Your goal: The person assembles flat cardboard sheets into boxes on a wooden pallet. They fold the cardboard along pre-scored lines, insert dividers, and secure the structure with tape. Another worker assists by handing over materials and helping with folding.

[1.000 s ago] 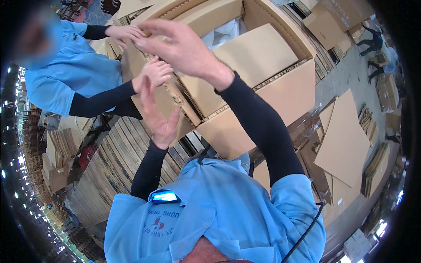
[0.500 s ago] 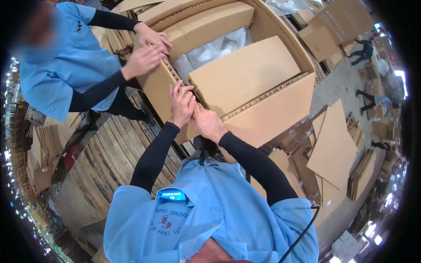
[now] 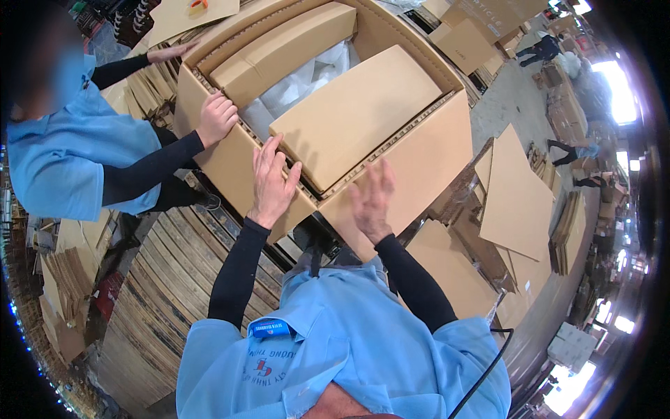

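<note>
A large cardboard carton (image 3: 412, 157) stands in front of me, its top open. Inside, a long brown inner box (image 3: 359, 112) lies along the near right wall, and a second cardboard piece (image 3: 286, 54) runs along the far side. Crumpled whitish plastic wrapping (image 3: 307, 82) shows between them. My left hand (image 3: 273, 185) rests at the carton's left rim near the closest corner, fingers spread. Over the near right panel is my right hand (image 3: 373, 201), slightly blurred, fingers apart and holding nothing.
A co-worker in a blue shirt (image 3: 77, 153) stands at the left, one hand (image 3: 218, 119) on the carton's rim. Wooden slats (image 3: 174, 279) lie below left. Flat cardboard sheets (image 3: 513, 202) lean at the right. Further people and stacks fill the far right.
My hands, together at the near corner before, have parted; the right moved right along the panel. The co-worker's hands have separated too, one reaching to the far corner. The view has shifted.
</note>
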Motion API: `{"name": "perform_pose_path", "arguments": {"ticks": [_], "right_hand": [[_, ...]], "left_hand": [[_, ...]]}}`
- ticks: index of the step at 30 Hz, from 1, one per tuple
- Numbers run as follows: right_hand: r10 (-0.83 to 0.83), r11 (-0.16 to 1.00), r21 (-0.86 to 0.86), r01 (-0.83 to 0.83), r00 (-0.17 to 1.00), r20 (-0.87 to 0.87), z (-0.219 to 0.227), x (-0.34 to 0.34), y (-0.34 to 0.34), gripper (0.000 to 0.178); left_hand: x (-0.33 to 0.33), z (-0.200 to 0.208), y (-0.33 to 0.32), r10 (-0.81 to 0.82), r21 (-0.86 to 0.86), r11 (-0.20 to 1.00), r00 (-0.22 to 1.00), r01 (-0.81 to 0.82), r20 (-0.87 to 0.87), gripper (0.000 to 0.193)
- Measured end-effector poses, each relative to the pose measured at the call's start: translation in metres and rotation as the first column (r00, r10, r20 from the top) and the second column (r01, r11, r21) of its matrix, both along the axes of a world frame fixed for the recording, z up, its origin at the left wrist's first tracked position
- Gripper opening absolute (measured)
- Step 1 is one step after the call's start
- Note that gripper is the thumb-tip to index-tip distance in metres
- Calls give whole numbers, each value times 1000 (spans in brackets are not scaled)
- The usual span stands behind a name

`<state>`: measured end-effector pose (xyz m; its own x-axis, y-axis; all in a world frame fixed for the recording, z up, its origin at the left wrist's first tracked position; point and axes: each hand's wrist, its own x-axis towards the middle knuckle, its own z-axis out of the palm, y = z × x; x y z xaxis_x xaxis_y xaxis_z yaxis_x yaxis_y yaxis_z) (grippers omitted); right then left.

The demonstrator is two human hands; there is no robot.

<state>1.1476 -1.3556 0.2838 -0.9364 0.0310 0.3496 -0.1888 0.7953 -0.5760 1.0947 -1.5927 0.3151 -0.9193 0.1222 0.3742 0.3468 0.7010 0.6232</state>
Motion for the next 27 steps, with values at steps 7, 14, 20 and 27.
{"name": "perform_pose_path", "arguments": {"ticks": [7, 14, 20, 27], "right_hand": [[-167, 923, -334, 192, 981, 102, -93, -9, 27, 86], [30, 728, -619, 293, 889, 456, -137, -10, 32, 90], [209, 675, -694, 248, 839, 503, -154, -13, 53, 109], [546, 533, -779, 329, 570, 614, -91, -58, 134, 110]], "left_hand": [[-51, -4, 46, -82, -401, 871, 888, 285, 452, 49], [-66, -10, 54, -132, -329, 910, 928, 253, 347, 50], [-109, -50, 33, 179, -490, 868, 970, -76, 166, 55], [-183, -52, 59, 420, -416, 892, 666, -177, 617, 58]]}}
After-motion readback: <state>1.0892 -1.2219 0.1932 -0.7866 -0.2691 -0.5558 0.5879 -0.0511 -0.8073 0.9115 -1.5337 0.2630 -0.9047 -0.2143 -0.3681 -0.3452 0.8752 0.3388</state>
